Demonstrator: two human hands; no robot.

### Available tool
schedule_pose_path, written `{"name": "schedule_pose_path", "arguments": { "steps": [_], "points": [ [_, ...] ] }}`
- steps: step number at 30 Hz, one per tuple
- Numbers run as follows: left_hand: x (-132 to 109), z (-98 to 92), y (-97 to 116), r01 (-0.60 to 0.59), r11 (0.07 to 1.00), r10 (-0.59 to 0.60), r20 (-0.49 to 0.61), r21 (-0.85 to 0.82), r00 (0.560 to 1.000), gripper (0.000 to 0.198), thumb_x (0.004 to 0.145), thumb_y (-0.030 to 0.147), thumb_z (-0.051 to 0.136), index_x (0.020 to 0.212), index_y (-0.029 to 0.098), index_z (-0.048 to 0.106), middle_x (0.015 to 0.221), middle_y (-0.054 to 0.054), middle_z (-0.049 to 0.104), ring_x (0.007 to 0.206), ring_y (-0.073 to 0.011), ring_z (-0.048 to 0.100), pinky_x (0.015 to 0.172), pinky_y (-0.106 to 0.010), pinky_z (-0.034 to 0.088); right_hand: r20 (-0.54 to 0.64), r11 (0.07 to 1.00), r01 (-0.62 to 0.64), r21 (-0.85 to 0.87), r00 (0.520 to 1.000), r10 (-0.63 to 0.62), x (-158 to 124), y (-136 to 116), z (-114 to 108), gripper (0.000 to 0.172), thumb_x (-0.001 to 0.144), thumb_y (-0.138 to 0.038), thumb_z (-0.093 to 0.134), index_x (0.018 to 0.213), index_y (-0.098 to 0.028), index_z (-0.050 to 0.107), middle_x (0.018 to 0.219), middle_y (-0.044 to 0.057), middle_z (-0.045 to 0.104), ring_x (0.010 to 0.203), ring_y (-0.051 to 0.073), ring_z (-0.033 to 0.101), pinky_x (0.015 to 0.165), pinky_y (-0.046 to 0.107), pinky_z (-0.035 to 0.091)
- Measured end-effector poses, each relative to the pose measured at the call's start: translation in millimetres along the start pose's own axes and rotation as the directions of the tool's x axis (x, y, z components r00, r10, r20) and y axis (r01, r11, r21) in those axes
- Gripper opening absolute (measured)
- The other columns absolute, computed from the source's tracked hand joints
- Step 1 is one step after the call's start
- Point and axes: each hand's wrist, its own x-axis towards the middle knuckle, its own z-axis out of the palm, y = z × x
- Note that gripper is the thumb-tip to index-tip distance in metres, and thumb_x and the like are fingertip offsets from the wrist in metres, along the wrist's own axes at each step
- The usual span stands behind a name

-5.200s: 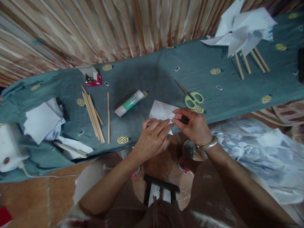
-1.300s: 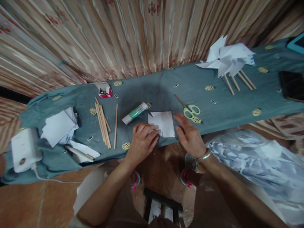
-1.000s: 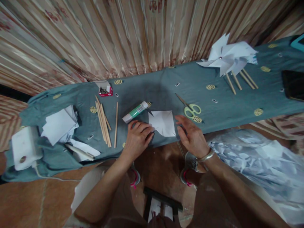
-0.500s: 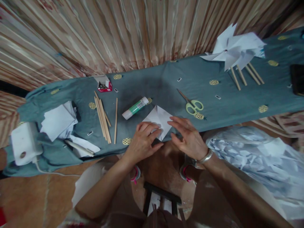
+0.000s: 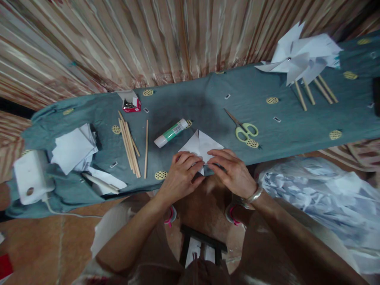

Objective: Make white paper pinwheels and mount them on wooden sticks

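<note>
A beige-and-brown striped, pleated fabric curtain [image 5: 166, 39] hangs beyond the left hand [image 5: 182, 174] and the right hand [image 5: 233, 170]. Beneath their fingers, stretching out to both sides, is a long teal cloth [image 5: 204, 93] printed with yellow pineapples. Right of the right hand bulges a clear plastic bag [image 5: 314, 198] full of white paper pieces. Beyond that hand and well to its right lie overlapping white paper pinwheels [image 5: 299, 59] on round wooden sticks. Well left of the left hand are a white plastic block-shaped device [image 5: 31, 178] with a cable and, nearer the hand, a loose stack of white paper [image 5: 73, 148].

Under both hands' bent fingers lies a creased white paper sheet [image 5: 208, 142], one corner pointing away; I cannot tell whether either hand pinches it or merely presses. Left of the left hand is a bundle of thin pale wooden sticks [image 5: 128, 148]. Just beyond that hand lies a green-and-white cylindrical glue stick [image 5: 171, 133]; just beyond the right, green-handled metal scissors [image 5: 240, 124]. Farther past the left hand sits a small open red cardboard box [image 5: 131, 106].
</note>
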Motion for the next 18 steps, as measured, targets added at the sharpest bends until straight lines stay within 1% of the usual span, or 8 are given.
{"name": "schedule_pose_path", "arguments": {
  "steps": [4, 8, 11, 15, 18],
  "points": [
    [-1, -0.5, 1, 0.011, 1.0, -0.011, -0.003, -0.001, 1.0, 0.03, 0.083, 0.029, 0.062, 0.111, 0.019, 0.062, 0.113, -0.009, 0.066, 0.109, -0.0262, 0.053, 0.095, -0.047, 0.039, -0.031, 1.0, -0.023, -0.001, 0.999, 0.023, 5, -1, 3, 0.016, 0.091, -0.021, 0.05, 0.085, -0.021, 0.064, 0.104, 0.008, 0.069, 0.1, 0.023, 0.061, 0.091, 0.041, 0.047],
    [-2, -0.1, 2, 0.03, 0.999, -0.031, -0.033, -0.017, 0.999, 0.036, 0.084, 0.031, 0.061, 0.117, 0.019, 0.059, 0.113, -0.01, 0.066, 0.108, -0.0261, 0.054, 0.096, -0.048, 0.039, -0.078, 0.996, -0.092, -0.02, 0.993, 0.09, 6, -2, 8, 0.014, 0.089, -0.021, 0.051, 0.084, -0.021, 0.064, 0.105, 0.008, 0.068, 0.101, 0.024, 0.06, 0.092, 0.043, 0.047],
    [-3, 1.2, 4, 0.036, 0.999, -0.037, -0.047, -0.03, 0.998, 0.041, 0.084, 0.034, 0.061, 0.121, 0.018, 0.055, 0.116, -0.011, 0.065, 0.11, -0.0263, 0.053, 0.098, -0.047, 0.038, -0.111, 0.993, -0.114, -0.028, 0.988, 0.11, 7, -1, 11, 0.013, 0.088, -0.022, 0.053, 0.081, -0.021, 0.063, 0.105, 0.009, 0.068, 0.102, 0.025, 0.06, 0.093, 0.044, 0.046],
    [-4, 2.9, 7, 0.022, 0.999, -0.023, -0.022, -0.026, 0.999, 0.047, 0.082, 0.032, 0.063, 0.124, 0.015, 0.051, 0.117, -0.013, 0.063, 0.112, -0.0274, 0.053, 0.099, -0.048, 0.038, -0.127, 0.991, -0.127, -0.05, 0.985, 0.12, 8, -1, 12, 0.011, 0.088, -0.022, 0.055, 0.08, -0.021, 0.062, 0.106, 0.009, 0.068, 0.103, 0.025, 0.06, 0.094, 0.043, 0.046],
    [-4, 3.2, 10, 0.025, 0.999, -0.025, 0.009, -0.036, 1.0, 0.049, 0.082, 0.03, 0.063, 0.127, 0.016, 0.049, 0.119, -0.013, 0.062, 0.113, -0.0281, 0.053, 0.099, -0.051, 0.037, -0.126, 0.988, -0.142, -0.057, 0.983, 0.134, 9, 0, 12, 0.01, 0.088, -0.024, 0.056, 0.08, -0.021, 0.062, 0.106, 0.009, 0.067, 0.102, 0.025, 0.06, 0.093, 0.044, 0.046]
  ]
}}
